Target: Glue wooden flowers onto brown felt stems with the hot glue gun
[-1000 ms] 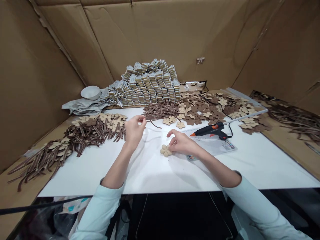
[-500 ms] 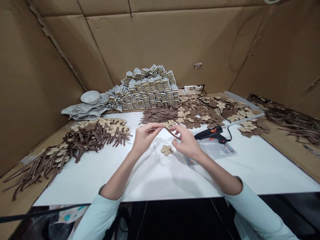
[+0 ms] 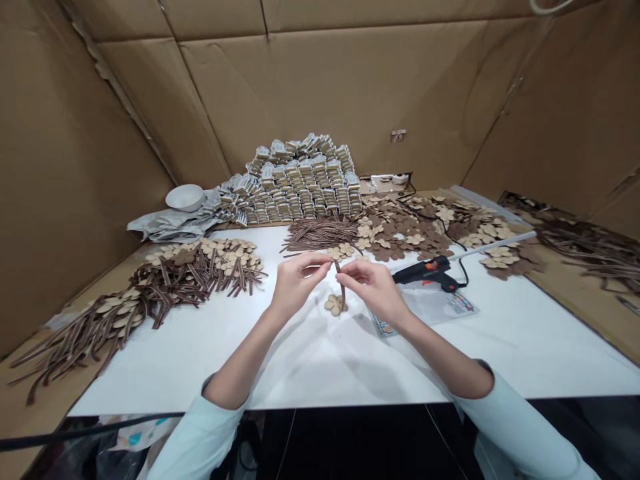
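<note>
Between both hands is a thin brown ribbon (image 3: 343, 293), raised above the white table. My left hand (image 3: 300, 280) pinches its upper end with thumb and forefinger. Just to the right, my right hand (image 3: 373, 285) closes its fingertips on the same ribbon. The loose end hangs down in front of a beige flower (image 3: 332, 305), which lies on the table below the hands. Whether the ribbon touches the flower I cannot tell. A black glue gun (image 3: 425, 270) rests right of my right hand, over a clear plastic packet (image 3: 450, 303) with printed labels.
Left stands a pile of ribbons and beige flowers (image 3: 200, 270). Behind the hands lie a ribbon bundle (image 3: 320, 233) and many brown and beige flowers (image 3: 410, 230). Stacked small pieces (image 3: 300, 187) rise at the back, beside a white bowl (image 3: 185, 197). The glue gun's cord (image 3: 453, 237) runs backward.
The ribbon has turned from slanting between the hands to hanging down over the flower. My right fingers have closed in on it, nearer my left hand. The view has shifted slightly.
</note>
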Available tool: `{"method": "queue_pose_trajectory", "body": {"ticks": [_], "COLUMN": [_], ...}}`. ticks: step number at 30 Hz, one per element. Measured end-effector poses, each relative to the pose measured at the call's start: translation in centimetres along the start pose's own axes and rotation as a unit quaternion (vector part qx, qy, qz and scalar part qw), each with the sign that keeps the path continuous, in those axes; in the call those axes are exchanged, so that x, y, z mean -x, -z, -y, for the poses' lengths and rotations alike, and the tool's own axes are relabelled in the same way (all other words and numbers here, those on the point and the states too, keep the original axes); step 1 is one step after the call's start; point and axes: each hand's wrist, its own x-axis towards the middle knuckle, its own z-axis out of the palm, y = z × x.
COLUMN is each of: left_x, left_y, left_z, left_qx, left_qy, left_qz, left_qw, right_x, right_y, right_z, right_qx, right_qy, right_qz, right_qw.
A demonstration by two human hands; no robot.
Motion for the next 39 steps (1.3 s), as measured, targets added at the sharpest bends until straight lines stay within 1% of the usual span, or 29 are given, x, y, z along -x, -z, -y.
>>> {"method": "queue_pose_trajectory", "body": {"ticks": [3,6,8,12,15,18,21,30,36,39], "left_x": [0.1,0.1,0.1,0.2,0.2,0.3,0.3,0.3,0.2,0.0], "left_y": [-0.2,-0.4,-0.5,-0.7,-0.8,-1.0,-1.1,-1.2,-1.1,-1.0], "left_z": [0.0,0.0,0.0,-0.2,-0.2,0.0,0.2,0.3,0.5,0.4], "left_qx": [0.028,0.071,0.096,0.131,0.146,0.150,0.154,0.160,0.142,0.125], "left_qy": [0.041,0.103,0.131,0.164,0.183,0.193,0.199,0.193,0.192,0.201], "left_qz": [0.012,0.038,0.050,0.051,0.039,0.021,0.014,0.021,0.026,0.026], "left_qw": [0.999,0.991,0.985,0.976,0.972,0.969,0.968,0.968,0.971,0.971], "right_x": [-0.2,-0.2,-0.2,-0.4,-0.4,-0.3,-0.2,-0.2,-0.2,-0.2], "right_y": [0.0,0.2,0.2,0.2,0.2,0.2,0.2,0.1,0.2,0.3], "right_z": [-0.2,-0.2,-0.2,-0.1,-0.1,-0.2,-0.2,-0.1,-0.2,0.0], "right_qx": [-0.010,0.019,0.032,0.043,0.049,0.059,0.072,0.110,0.121,0.137], "right_qy": [-0.011,-0.015,-0.024,-0.036,-0.038,-0.045,-0.045,-0.021,-0.018,-0.017], "right_qz": [0.009,0.011,0.009,0.004,0.007,0.006,0.007,0.001,0.010,0.015], "right_qw": [1.000,1.000,0.999,0.998,0.998,0.997,0.996,0.994,0.992,0.990]}}
